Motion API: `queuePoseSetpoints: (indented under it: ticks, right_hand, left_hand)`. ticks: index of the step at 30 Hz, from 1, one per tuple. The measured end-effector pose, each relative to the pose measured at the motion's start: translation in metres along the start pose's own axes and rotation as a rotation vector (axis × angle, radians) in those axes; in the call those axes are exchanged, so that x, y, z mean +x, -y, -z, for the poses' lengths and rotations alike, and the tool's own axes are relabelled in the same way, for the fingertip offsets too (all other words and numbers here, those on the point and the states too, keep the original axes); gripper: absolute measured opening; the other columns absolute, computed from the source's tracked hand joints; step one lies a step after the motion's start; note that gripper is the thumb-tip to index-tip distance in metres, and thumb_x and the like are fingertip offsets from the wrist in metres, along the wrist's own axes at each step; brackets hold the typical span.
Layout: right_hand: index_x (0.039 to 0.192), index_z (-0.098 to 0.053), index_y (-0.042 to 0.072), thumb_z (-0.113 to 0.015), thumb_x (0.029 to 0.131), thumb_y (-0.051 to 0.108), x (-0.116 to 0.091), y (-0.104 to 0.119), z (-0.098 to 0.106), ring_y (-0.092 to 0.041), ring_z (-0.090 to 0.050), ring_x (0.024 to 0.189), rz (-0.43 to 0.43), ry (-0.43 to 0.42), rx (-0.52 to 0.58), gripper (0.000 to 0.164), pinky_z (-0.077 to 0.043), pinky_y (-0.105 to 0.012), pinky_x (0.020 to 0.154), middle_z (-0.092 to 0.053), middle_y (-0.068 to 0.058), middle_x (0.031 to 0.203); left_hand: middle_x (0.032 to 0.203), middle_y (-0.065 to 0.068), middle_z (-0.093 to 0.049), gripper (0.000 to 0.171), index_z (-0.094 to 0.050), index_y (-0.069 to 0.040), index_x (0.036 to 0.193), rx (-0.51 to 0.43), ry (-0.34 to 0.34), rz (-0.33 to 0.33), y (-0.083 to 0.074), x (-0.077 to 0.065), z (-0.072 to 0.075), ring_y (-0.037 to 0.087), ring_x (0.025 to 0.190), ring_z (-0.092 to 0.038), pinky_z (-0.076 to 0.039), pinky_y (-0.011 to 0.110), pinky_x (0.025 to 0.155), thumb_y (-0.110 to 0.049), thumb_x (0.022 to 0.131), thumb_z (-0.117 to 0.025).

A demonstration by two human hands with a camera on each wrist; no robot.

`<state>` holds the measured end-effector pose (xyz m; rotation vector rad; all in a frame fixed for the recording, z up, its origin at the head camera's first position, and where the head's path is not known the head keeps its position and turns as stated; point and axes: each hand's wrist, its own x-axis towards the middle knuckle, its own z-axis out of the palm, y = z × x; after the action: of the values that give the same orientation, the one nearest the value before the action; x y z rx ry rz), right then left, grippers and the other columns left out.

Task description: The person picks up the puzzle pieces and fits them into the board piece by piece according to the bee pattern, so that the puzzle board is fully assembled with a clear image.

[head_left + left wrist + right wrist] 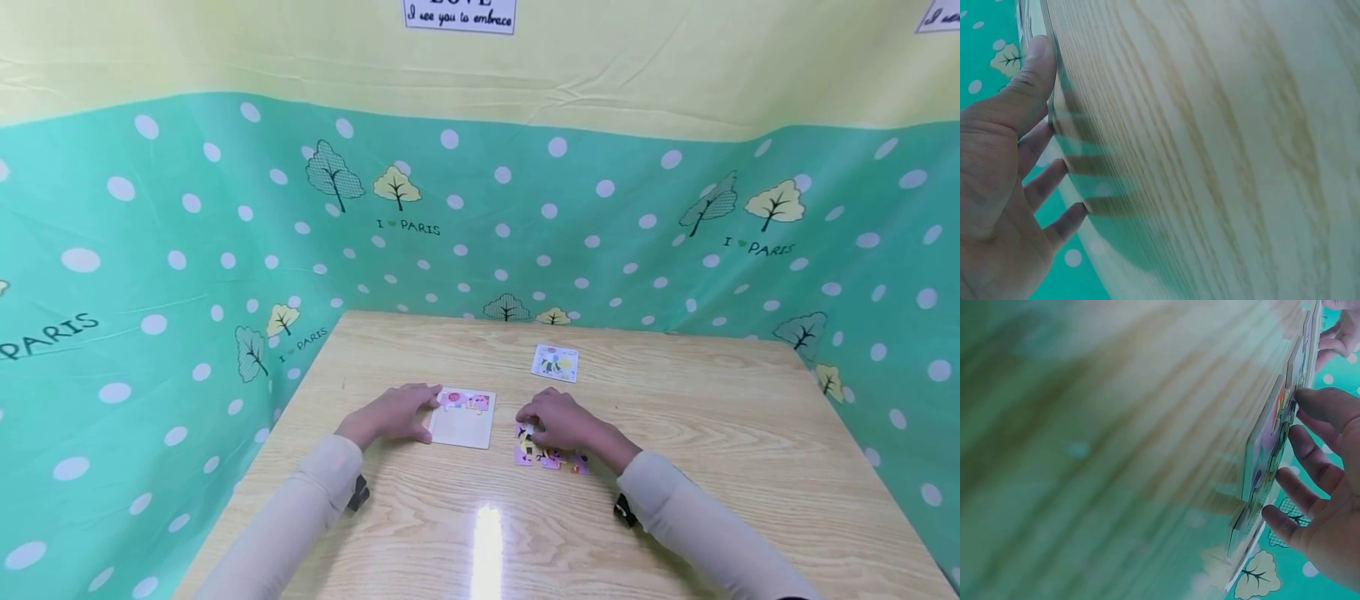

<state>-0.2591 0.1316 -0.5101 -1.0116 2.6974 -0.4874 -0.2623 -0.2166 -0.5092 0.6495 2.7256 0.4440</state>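
A white puzzle board lies on the table, with a strip of pink picture pieces along its far edge. My left hand rests at the board's left side, index finger near the far corner and thumb near the close one. The left wrist view shows that hand's thumb against the board's edge and the other fingers spread. To the board's right, my right hand covers part of a group of loose puzzle pieces. In the right wrist view, its thumb and spread, gently bent fingers touch the pieces.
Behind the pieces lies a small picture card with a yellow bee-like figure. The wooden table meets a green dotted cloth at the back and sides. A bright light reflection shows near the front.
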Motion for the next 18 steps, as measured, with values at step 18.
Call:
queuePoseSetpoints:
  ticks: [18]
  right_hand:
    - [0.121, -0.074, 0.02, -0.073, 0.082, 0.015, 0.0027, 0.0034, -0.0005, -0.02, -0.056, 0.113, -0.013, -0.011, -0.03, 0.039, -0.043, -0.042, 0.089, -0.06, 0.013, 0.087]
  left_hand:
    - [0.162, 0.006, -0.043, 0.064, -0.065, -0.017, 0.133, -0.007, 0.003, 0.007, -0.0013, -0.0009, 0.0014, 0.035, 0.151, -0.037, -0.029, 0.06, 0.124, -0.044, 0.078, -0.085]
